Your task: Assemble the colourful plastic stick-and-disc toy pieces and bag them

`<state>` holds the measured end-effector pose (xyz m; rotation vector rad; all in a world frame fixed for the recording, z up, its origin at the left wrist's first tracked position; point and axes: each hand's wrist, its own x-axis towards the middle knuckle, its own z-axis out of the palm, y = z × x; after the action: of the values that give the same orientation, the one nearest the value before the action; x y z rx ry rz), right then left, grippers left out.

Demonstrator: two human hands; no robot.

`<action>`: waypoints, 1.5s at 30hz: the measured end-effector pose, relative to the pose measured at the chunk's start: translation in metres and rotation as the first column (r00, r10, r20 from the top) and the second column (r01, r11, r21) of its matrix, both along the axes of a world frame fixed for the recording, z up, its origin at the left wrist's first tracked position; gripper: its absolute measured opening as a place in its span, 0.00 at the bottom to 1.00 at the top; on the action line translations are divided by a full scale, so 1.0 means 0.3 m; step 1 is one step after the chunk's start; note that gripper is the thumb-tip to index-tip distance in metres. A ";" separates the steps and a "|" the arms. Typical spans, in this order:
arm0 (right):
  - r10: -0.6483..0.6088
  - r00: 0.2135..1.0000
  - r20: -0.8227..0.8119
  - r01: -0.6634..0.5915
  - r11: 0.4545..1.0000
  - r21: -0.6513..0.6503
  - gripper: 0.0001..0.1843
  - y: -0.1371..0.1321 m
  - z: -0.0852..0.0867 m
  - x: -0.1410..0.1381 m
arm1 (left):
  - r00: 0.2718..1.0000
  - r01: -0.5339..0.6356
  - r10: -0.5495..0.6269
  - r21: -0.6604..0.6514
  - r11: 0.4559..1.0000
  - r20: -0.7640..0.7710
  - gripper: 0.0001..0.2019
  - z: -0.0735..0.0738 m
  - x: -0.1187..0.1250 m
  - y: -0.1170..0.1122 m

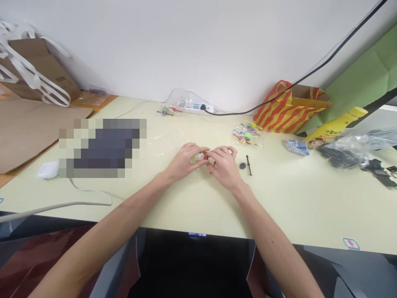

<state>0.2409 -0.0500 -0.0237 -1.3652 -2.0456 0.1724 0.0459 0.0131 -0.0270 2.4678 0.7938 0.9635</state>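
Note:
My left hand (186,160) and my right hand (226,166) meet over the table, fingertips nearly touching. A small light-green plastic piece (196,158) is pinched in the left fingers. The right fingers close on a small red plastic piece (206,157), partly hidden by them. How the two pieces join cannot be made out. Right of my right hand lie a small dark disc (242,165) and a thin black rod (249,165) with wider ends. Behind them is a clear bag of colourful plastic parts (247,135).
A power strip (195,107) with a black cable sits against the wall, near another packet of parts (168,110). At right stand a striped bag (290,108) and a yellow bottle (336,127). A white cable (77,203) and white case (48,169) lie left.

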 end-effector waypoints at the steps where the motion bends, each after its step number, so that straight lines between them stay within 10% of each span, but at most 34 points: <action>1: 0.013 1.000 0.008 -0.013 1.000 0.013 0.10 -0.002 -0.001 -0.006 | 1.000 0.006 -0.006 0.006 1.000 0.006 0.17 -0.005 0.003 -0.001; 13: -0.087 0.995 0.038 0.085 0.994 0.072 0.08 0.000 -0.009 -0.006 | 0.998 -0.048 0.047 0.032 0.998 0.034 0.11 0.002 -0.009 0.014; 22: -0.304 0.941 0.151 0.308 0.952 0.000 0.09 0.020 -0.041 0.025 | 0.962 0.059 -0.049 0.028 0.998 -0.270 0.16 0.083 -0.154 0.101; 34: -0.224 0.919 0.323 0.273 0.955 -0.115 0.12 0.024 -0.049 0.022 | 0.890 0.064 -0.125 -0.153 0.986 -0.438 0.09 0.104 -0.151 0.080; 45: -0.219 0.954 0.206 0.248 0.961 -0.127 0.12 0.030 -0.052 0.021 | 0.942 0.111 -0.157 -0.167 0.980 -0.295 0.10 0.103 -0.110 0.044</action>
<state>0.2471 -0.0410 -0.0394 -1.7665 -2.0357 0.0977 0.0128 0.0262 0.0038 2.5339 0.7477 0.4582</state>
